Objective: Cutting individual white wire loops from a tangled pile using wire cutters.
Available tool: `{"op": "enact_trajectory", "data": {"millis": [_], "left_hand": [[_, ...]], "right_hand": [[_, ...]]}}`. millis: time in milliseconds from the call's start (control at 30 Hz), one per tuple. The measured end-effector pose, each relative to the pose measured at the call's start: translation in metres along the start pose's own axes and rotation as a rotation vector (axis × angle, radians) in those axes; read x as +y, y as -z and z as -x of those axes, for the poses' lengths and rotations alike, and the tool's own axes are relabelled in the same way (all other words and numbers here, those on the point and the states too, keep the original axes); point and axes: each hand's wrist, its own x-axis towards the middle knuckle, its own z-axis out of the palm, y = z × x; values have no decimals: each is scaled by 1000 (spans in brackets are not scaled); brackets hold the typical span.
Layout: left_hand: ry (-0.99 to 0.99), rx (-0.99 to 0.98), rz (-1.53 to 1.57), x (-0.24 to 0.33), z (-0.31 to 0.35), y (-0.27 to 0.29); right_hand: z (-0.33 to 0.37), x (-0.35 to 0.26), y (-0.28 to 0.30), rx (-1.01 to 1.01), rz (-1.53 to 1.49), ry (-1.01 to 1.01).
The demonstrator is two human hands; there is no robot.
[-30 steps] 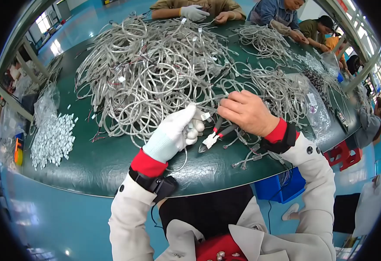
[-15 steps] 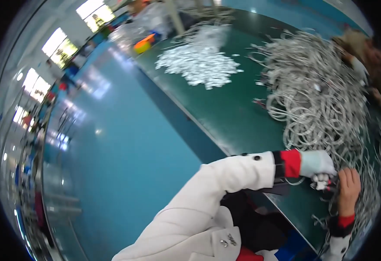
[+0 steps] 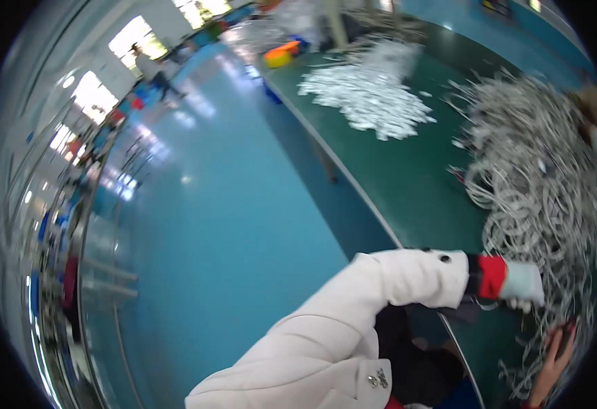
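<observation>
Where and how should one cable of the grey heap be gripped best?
Probably by an outer loop of the heap, at its left edge, coming from the picture's left over the green table: the curve bulges outward, while the middle looks tangled.

Left hand (image 3: pixel 524 286): gloved, blurred; finger ends and grip indistinct.
Right hand (image 3: pixel 557 349): blurred, forearm cut by the picture's edge.
Dark item (image 3: pixel 566 337): part-hidden by right fingers; kind unclear.
Cables (image 3: pixel 533 177): heaped, strands blurred.
White pieces (image 3: pixel 373 99), near tabletop's (image 3: pixel 407 198) long edge: individually indistinct.
Co-worker (image 3: pixel 592 114), opposite edge: blurred, cut by dark rim.
</observation>
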Motion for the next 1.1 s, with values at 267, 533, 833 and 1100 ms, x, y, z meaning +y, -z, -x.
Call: {"op": "enact_trajectory", "data": {"millis": [267,533,833,1100], "left_hand": [[117,150,84,8,35,34],[267,199,-138,22,15,-12],[65,149,141,20,24,-5],[-52,113,318,20,25,-3]], "right_hand": [[4,-36,-35,-70,-281,-211],[34,-25,-9,-195,-267,-308],[28,-33,-11,-396,-307,-467],[15,-39,-8,-532,-223,-518]]}}
